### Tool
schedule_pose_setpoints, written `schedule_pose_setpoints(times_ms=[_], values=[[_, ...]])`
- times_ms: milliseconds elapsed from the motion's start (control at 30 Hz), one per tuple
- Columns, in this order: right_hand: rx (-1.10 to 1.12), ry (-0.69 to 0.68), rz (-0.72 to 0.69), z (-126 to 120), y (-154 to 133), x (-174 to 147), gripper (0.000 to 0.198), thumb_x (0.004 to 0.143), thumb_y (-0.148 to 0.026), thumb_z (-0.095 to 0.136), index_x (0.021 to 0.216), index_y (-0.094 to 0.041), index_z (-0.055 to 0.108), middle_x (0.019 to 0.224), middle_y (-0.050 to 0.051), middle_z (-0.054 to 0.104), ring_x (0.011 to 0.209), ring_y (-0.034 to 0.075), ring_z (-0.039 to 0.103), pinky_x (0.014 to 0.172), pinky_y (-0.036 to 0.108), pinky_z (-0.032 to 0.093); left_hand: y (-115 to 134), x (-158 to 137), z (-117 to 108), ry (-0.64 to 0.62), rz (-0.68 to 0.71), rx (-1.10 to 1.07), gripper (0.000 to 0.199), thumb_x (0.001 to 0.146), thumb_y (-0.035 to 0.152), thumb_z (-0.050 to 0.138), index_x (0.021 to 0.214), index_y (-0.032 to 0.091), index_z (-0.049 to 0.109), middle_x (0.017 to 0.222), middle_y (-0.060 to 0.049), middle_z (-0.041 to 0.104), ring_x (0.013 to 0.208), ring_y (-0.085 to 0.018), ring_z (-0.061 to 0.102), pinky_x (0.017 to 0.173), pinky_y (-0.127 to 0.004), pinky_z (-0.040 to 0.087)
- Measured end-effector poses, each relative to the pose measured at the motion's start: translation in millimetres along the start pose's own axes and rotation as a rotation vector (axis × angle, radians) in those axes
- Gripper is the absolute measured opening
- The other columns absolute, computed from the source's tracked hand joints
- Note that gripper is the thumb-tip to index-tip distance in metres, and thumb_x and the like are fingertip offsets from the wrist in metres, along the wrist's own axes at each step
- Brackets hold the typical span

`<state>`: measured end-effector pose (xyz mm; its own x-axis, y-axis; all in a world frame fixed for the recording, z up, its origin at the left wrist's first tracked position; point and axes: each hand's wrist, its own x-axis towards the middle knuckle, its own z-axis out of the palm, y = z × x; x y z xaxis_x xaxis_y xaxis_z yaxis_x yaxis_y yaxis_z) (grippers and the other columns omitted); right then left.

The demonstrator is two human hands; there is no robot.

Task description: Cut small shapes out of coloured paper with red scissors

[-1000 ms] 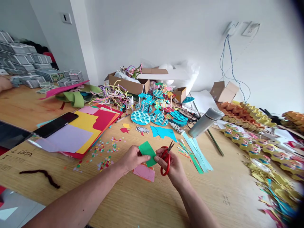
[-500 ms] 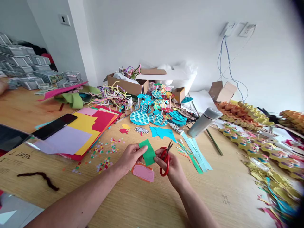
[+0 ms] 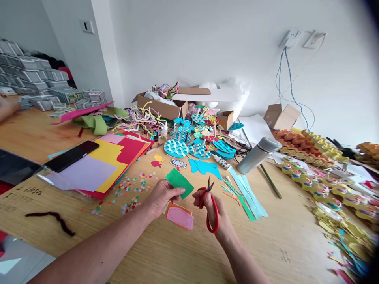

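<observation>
Between thumb and fingers, my left hand (image 3: 162, 196) pinches a green sheet of paper (image 3: 179, 182) above the table. My right hand (image 3: 218, 215) has its fingers in the loops of red-handled scissors (image 3: 213, 221), whose blades point up and stand slightly apart. A small gap separates the blades from the green paper. Below the paper lies a pink paper piece (image 3: 179, 217) with a drawn outline, on top of orange paper. Beyond it are a red fish cutout (image 3: 156, 163), a yellow cutout (image 3: 159, 158) and blue paper pieces (image 3: 205, 167).
Coloured sheets (image 3: 89, 173) and a black phone (image 3: 74, 155) lie at left, near scattered paper dots (image 3: 132, 205). A grey bottle (image 3: 258, 155) stands right of the blue crafts (image 3: 176, 148). Paper strips (image 3: 247, 193) lie before it. Another person's hand (image 3: 7, 108) shows at far left.
My right hand has let go of the green paper's edge and drawn away with the scissors, turning them more upright. The green paper has tilted in my left hand.
</observation>
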<state>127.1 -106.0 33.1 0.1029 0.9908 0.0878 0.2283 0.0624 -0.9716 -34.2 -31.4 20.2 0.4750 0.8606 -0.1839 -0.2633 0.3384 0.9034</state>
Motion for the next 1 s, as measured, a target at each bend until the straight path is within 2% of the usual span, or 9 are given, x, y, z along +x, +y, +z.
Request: schedule_pose_setpoints(times_ms=[133, 300, 467, 667, 1000], values=[[-0.102, -0.126, 0.096, 5.7, -3.6, -6.0, 0.060, 0.089, -0.065, 0.032, 0.071, -0.013, 0.058, 0.060, 0.003, 0.053, 0.059, 0.015, 0.049, 0.057, 0.026, 0.038, 3.5, -1.1, 1.0, 0.058, -0.025, -0.123, 0.024, 0.055, 0.027, 0.081, 0.059, 0.012, 0.063, 0.052, 0.001, 0.056, 0.047, -0.008, 0.048, 0.047, -0.021, 0.033], [-0.188, -0.211, 0.207, 13.7, -5.5, -9.1, 0.062, 0.086, -0.068, 0.036, 0.067, -0.013, 0.056, 0.054, 0.002, 0.051, 0.051, 0.013, 0.047, 0.049, 0.024, 0.034, 6.3, -3.9, 3.7, 0.032, -0.035, -0.199, 0.025, 0.056, 0.025, 0.081, 0.073, 0.012, 0.068, 0.066, -0.003, 0.066, 0.055, -0.011, 0.057, 0.051, -0.022, 0.042], [-0.280, -0.235, 0.154, 16.5, -1.3, -11.0, 0.063, 0.088, -0.067, 0.033, 0.064, -0.014, 0.057, 0.054, 0.003, 0.054, 0.051, 0.013, 0.049, 0.050, 0.024, 0.034, 2.5, -6.5, 7.3, -0.013, -0.062, -0.262, 0.023, 0.059, 0.024, 0.079, 0.074, 0.011, 0.069, 0.069, -0.005, 0.068, 0.059, -0.013, 0.061, 0.059, -0.026, 0.048], [-0.295, -0.235, 0.135, 17.6, 2.0, -12.2, 0.063, 0.089, -0.066, 0.032, 0.063, -0.014, 0.057, 0.054, 0.003, 0.055, 0.050, 0.012, 0.049, 0.049, 0.023, 0.033, 1.0, -8.6, 11.0, -0.043, -0.060, -0.282, 0.019, 0.061, 0.023, 0.077, 0.073, 0.010, 0.068, 0.066, -0.006, 0.068, 0.061, -0.015, 0.062, 0.064, -0.029, 0.049], [-0.231, -0.232, 0.168, 18.2, 4.1, -11.2, 0.065, 0.086, -0.068, 0.037, 0.062, -0.012, 0.060, 0.050, 0.002, 0.054, 0.045, 0.010, 0.045, 0.045, 0.021, 0.031, -0.1, -11.1, 13.0, -0.030, -0.130, -0.283, 0.022, 0.057, 0.024, 0.079, 0.069, 0.011, 0.066, 0.064, -0.005, 0.067, 0.058, -0.016, 0.061, 0.057, -0.029, 0.048]])
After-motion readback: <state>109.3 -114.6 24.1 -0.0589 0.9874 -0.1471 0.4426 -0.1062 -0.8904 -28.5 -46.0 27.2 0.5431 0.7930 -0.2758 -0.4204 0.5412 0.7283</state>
